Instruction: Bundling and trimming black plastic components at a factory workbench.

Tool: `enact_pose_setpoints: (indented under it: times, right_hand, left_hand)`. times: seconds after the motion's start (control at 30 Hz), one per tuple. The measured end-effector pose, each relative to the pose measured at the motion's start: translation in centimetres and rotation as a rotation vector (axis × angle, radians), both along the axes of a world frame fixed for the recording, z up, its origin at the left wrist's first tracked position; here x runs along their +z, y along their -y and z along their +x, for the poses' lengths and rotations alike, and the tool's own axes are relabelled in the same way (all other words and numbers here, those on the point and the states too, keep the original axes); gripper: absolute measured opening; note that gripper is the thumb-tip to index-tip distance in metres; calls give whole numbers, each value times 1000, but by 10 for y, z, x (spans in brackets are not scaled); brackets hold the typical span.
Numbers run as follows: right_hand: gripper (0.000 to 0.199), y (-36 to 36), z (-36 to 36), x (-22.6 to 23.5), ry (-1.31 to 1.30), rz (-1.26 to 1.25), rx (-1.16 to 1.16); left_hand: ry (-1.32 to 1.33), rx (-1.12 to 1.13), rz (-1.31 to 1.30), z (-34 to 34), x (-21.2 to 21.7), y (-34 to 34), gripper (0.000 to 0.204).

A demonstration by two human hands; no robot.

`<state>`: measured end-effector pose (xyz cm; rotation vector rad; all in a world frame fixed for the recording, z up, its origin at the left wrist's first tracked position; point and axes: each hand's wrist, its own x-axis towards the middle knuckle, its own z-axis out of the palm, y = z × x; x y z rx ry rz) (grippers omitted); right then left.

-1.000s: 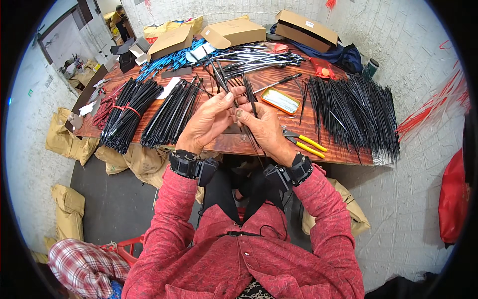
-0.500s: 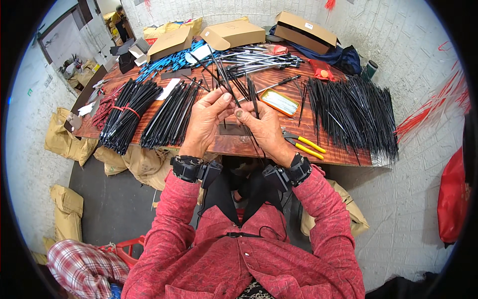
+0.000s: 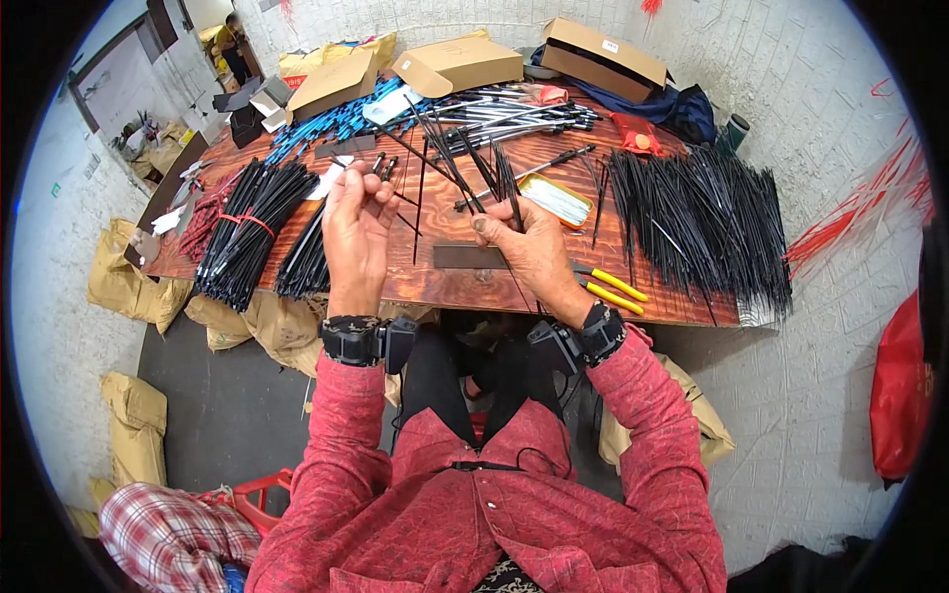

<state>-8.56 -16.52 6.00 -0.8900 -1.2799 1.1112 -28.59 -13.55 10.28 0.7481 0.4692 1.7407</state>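
Observation:
My right hand (image 3: 529, 252) is closed round a loose bunch of thin black sticks (image 3: 507, 183), which fan out above the thumb and poke out below the palm. To its left my left hand (image 3: 358, 237) is raised palm up, thumb and fingers curled together. A thin dark stick crosses at its fingertips; whether it is pinched there is hard to make out. Under my left hand lies a pile of black sticks (image 3: 304, 262), partly hidden by that hand. Beside my right wrist rest yellow-handled pliers (image 3: 615, 289).
A tied black bundle (image 3: 237, 237) lies at the left, a wide black pile (image 3: 702, 232) at the right. Behind are an open tin (image 3: 556, 201) of pale pieces, blue sticks (image 3: 331, 124), silvery rods (image 3: 524, 119) and cardboard boxes (image 3: 465, 64). A plaid-clothed person (image 3: 163, 529) is lower left.
My left hand has pulled away from my right hand and moved left, over the black pile. My right hand keeps its bunch in nearly the same place, with the sticks fanned wider.

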Motion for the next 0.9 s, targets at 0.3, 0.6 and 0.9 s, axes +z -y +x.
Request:
enact_pose_setpoints:
  times: [0.3,0.6,0.9]
  right_hand:
    - [16,3,-10,3,177,32,-52]
    - [17,15,-13,7,19,52,35]
    - [20,15,-13,8,-115,-17,105]
  left_hand:
    - [-282,-143,61,13,8,13,17]
    - [-266,-75,-57,17,3,7,14]
    - [-35,-414,-1,2,-3,-1,20]
